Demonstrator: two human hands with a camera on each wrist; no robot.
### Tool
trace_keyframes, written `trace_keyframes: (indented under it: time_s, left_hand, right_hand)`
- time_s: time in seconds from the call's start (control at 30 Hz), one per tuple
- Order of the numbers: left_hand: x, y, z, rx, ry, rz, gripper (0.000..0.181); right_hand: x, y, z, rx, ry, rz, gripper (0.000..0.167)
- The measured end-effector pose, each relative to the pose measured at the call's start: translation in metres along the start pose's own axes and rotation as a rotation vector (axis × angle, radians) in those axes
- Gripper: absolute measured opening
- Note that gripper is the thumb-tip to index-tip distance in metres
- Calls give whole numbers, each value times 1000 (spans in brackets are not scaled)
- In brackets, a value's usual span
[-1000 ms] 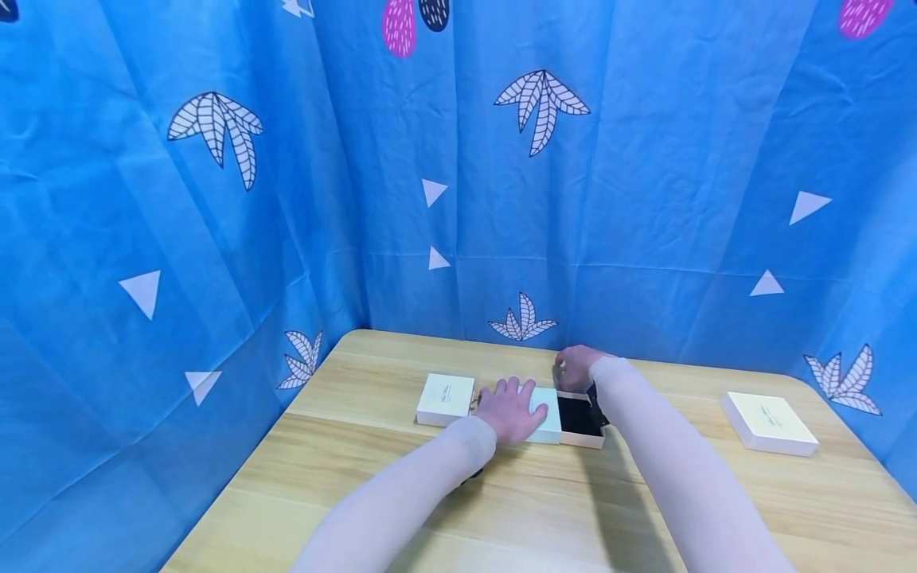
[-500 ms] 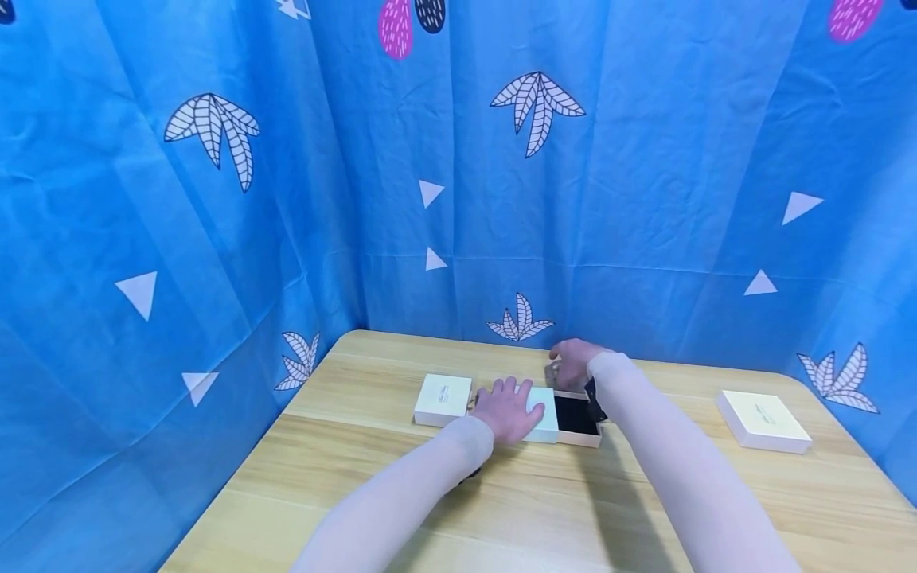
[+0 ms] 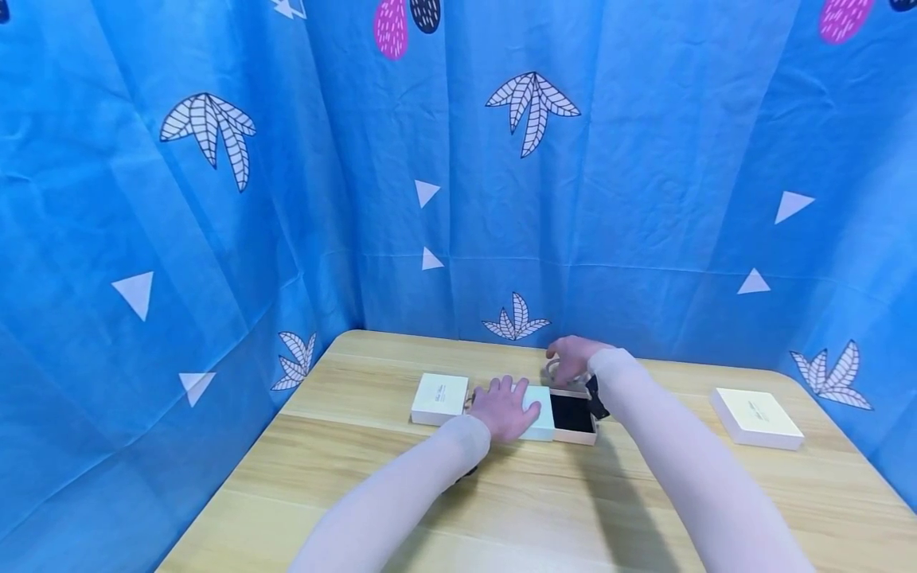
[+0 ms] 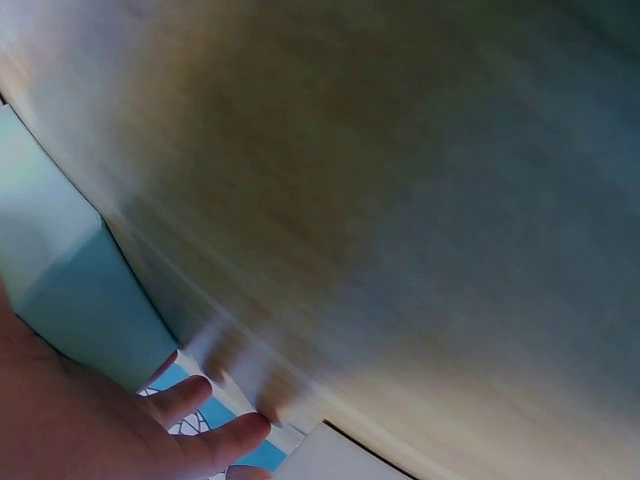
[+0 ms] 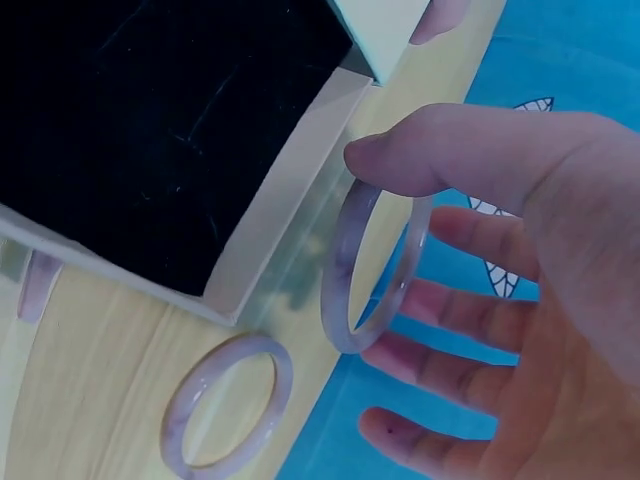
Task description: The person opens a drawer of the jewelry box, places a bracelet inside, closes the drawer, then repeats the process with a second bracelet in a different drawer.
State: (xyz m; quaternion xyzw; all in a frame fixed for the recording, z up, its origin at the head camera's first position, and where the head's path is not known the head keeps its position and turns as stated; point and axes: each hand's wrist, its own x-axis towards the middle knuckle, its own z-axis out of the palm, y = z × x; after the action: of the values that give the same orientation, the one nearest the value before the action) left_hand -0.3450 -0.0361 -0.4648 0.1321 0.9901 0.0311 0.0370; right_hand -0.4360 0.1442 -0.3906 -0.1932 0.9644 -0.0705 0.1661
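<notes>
A pale lavender bangle (image 5: 345,270) hangs from my right hand (image 3: 573,358), pinched between thumb and fingers above the far side of the table. A second lavender bangle (image 5: 180,420) lies on the table below it. Beside that hand is a shallow pale box tray (image 3: 576,437) with a black lining (image 5: 150,140). It sticks out to the right from a mint-green box cover (image 3: 540,414). My left hand (image 3: 505,410) rests on this cover with fingers spread. In the left wrist view the same hand (image 4: 130,425) lies along the mint box's edge.
A white box with small print (image 3: 439,398) sits just left of my left hand. Another white box (image 3: 758,418) stands at the table's right. A blue patterned curtain (image 3: 630,199) hangs behind the wooden table (image 3: 337,469). Part of another lavender object (image 5: 38,285) shows beside the tray.
My right hand has risen slightly with the bangle, whose ring shows more clearly. The left hand stays on the mint cover. The head view has turned a little right.
</notes>
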Motion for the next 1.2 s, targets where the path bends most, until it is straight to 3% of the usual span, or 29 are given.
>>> trace_keyframes:
  time_s: [0.53,1.2]
  left_hand:
    - [6,-1,6,-32,13,-1,72]
    - [-4,0,-2,-36,35,26,70]
  right_hand:
    - [-31,-5,-12,-79,-13,-43,73]
    - [-56,1,-11,-150,1,-82,71]
